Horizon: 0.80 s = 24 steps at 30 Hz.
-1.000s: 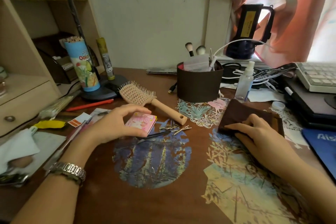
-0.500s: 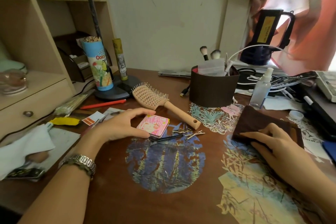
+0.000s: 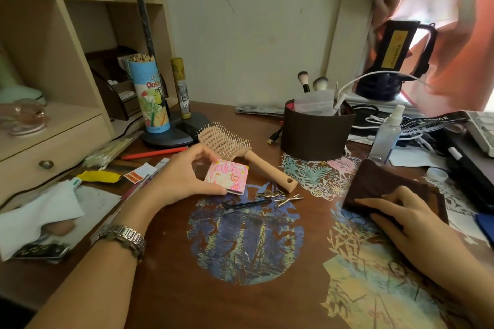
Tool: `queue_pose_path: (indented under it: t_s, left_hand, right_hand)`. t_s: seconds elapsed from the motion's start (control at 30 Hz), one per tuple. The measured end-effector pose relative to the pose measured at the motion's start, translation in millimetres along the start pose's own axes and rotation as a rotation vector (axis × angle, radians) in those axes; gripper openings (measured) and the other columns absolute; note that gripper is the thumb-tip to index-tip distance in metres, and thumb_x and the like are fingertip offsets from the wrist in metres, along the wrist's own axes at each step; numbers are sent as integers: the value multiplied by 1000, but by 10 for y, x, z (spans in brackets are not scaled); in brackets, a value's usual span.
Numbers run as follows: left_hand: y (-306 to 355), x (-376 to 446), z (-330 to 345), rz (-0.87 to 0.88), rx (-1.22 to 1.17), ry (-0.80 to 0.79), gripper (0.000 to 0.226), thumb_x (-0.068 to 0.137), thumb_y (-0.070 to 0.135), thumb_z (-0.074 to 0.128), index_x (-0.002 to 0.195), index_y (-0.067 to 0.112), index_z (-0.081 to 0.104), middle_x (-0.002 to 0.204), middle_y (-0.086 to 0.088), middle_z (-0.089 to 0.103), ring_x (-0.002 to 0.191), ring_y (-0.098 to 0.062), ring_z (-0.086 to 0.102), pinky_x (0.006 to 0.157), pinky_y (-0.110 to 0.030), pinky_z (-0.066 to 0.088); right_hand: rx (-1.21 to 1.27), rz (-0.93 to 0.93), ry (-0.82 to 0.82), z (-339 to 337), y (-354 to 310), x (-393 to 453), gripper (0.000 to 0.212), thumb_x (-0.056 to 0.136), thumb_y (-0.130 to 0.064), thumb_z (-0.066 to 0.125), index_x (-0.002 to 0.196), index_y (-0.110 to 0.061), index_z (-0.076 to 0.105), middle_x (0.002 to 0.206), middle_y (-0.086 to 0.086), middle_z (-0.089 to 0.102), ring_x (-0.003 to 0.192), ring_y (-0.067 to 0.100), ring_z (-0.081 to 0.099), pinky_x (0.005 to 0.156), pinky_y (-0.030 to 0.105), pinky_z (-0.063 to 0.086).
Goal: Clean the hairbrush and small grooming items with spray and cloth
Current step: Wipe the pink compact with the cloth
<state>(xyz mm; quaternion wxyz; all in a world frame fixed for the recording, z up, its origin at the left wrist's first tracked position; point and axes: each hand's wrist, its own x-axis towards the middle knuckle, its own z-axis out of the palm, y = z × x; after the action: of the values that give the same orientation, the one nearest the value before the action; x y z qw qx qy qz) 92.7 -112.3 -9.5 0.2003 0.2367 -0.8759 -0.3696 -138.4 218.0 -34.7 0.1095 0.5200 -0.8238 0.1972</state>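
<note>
A beige hairbrush (image 3: 235,147) lies bristles-up on the brown desk (image 3: 165,262), its handle pointing right and toward me. Just in front of it my left hand (image 3: 184,179) pinches a small pink square compact (image 3: 227,177) between thumb and fingers, its near edge tilted up off the desk. Metal hair clips (image 3: 278,196) and a dark tweezer-like tool (image 3: 244,205) lie right of the compact. My right hand (image 3: 401,216) rests flat, fingers spread, on a folded brown cloth (image 3: 379,184). A clear spray bottle (image 3: 386,136) stands behind the cloth.
A brown holder (image 3: 315,133) with makeup brushes stands behind the clips. At left are a shelf unit with a drawer (image 3: 50,157), a pencil tube (image 3: 149,99), a lamp base (image 3: 173,133), a red pencil (image 3: 155,153) and white tissue (image 3: 40,211). Cables, a keyboard (image 3: 481,131) and dark devices crowd the right.
My left hand has closed its thumb and fingers on the pink compact and tipped it up. My right hand stays on the cloth. The view has shifted left and closer.
</note>
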Motion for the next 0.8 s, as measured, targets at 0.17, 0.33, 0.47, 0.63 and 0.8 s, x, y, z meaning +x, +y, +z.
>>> queue_pose_path:
  t_s: [0.17,0.33,0.47,0.63,0.8]
  left_hand:
    - [177,-114,-59,52,-48,151,59,43,46,88,90,34,54,112,20,63,107,1,57,84,-34,52]
    - [490,-231,38,182,-142,141,62,45,43,91,90,25,54,112,24,64,105,8,56,72,-15,52]
    - [728,-219,265,223,-168,70,59,44,49,89,86,32,52,112,20,66,108,2,58,80,-20,51]
    - [1115,-199,664,276,-55,-79,56,48,45,87,88,31,51,107,29,63,103,17,53,73,-6,49]
    - [1218,-137,1061,318,43,-158,55,50,53,86,84,36,46,111,19,63,105,7,54,82,-20,51]
  right_hand:
    - [-4,2,8,4,-6,-2,36,83,-20,64,117,-32,65,87,-5,44,76,17,52,60,31,50]
    - [-47,22,-14,-23,-50,15,35,86,-31,52,119,-35,62,88,-6,46,77,14,51,60,31,51]
    - [-48,88,32,-11,-80,40,31,91,-28,53,120,-34,60,87,-8,44,77,11,48,60,26,46]
    - [131,217,57,-32,-57,82,29,94,-27,49,121,-36,57,95,-8,48,86,9,51,73,34,51]
    - [194,258,82,-64,-21,110,28,95,-24,51,119,-33,60,99,-7,52,90,11,54,80,36,50]
